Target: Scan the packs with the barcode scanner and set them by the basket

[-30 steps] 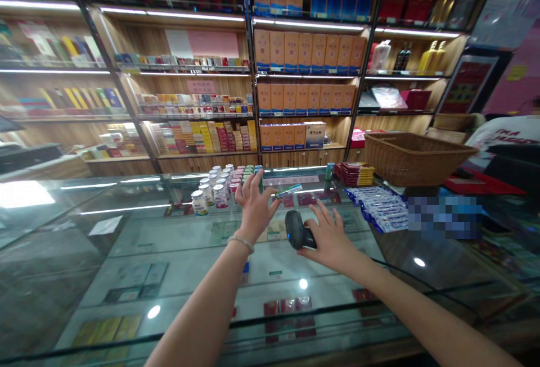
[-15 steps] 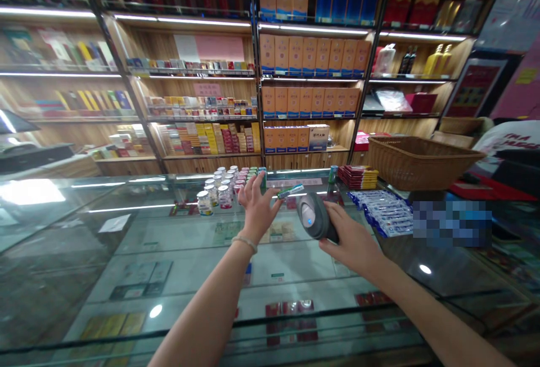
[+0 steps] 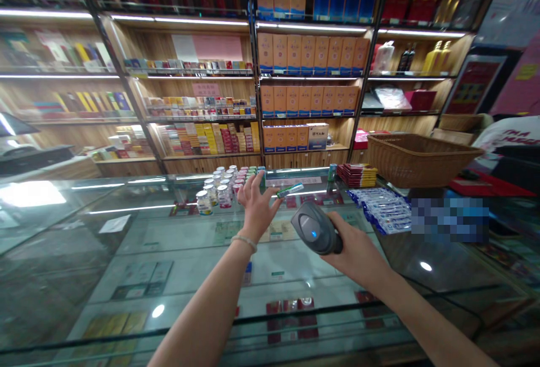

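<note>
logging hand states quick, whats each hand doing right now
Left hand: seems to pinch one end of the thin green-and-white pack.
Right hand: closed around the dark scanner's handle.

The scanner is smooth, matt-looking plastic — the counter glossy glass, the basket rough woven wicker — the shelving grained wood.

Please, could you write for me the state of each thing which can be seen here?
Scanner: held, blue light lit.
Right hand: closed around the scanner's handle.
Left hand: slightly bent, grip unclear.
Green-and-white stick pack: at the left hand, slanted.
White-lidded jars: upright, lids on, grouped.
Blue-and-white packets: lying in an overlapping row.
Red-and-yellow packs: stacked.
Wicker basket: upright, open-topped.
Shelf lights: lit.
</note>
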`<state>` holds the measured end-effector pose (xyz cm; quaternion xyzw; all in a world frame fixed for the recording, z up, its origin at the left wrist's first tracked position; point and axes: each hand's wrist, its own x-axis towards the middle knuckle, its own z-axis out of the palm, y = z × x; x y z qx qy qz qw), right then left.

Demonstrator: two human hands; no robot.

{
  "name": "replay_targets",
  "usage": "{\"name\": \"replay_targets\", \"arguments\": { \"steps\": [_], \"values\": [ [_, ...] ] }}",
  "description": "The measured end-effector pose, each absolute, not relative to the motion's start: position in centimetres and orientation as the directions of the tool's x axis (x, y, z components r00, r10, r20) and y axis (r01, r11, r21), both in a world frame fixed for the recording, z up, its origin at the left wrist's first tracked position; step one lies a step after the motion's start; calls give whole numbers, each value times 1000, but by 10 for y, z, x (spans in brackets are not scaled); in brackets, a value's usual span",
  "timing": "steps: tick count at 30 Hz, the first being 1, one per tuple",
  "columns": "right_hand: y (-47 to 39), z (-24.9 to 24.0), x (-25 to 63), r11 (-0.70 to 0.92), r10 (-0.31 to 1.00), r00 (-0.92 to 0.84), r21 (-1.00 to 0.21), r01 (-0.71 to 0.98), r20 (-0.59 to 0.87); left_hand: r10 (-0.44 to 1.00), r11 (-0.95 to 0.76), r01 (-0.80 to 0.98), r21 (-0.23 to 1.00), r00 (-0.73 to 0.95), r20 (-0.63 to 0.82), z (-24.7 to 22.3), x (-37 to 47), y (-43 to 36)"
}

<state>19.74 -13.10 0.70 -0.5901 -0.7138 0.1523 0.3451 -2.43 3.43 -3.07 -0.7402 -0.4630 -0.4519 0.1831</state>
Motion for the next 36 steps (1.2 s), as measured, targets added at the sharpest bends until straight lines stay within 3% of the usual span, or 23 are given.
{"name": "replay_targets", "arguments": {
  "steps": [4, 10, 23, 36],
  "values": [
    [-133, 8, 194, 237, 955, -65, -610, 756, 290, 519, -508, 849, 147, 165, 838, -32, -25, 35],
    [-128, 2, 193, 150, 959, -17, -456, 877, 282, 527, -516, 836, 187, 137, 839, -34, -23, 37],
    [-125, 9, 199, 143, 950, -7, -417, 897, 313, 527, -515, 841, 165, 159, 835, -32, -23, 35],
    [-97, -7, 202, 337, 919, -288, -155, 929, 269, 521, -514, 842, 165, 154, 840, -31, -24, 33]
  ]
}}
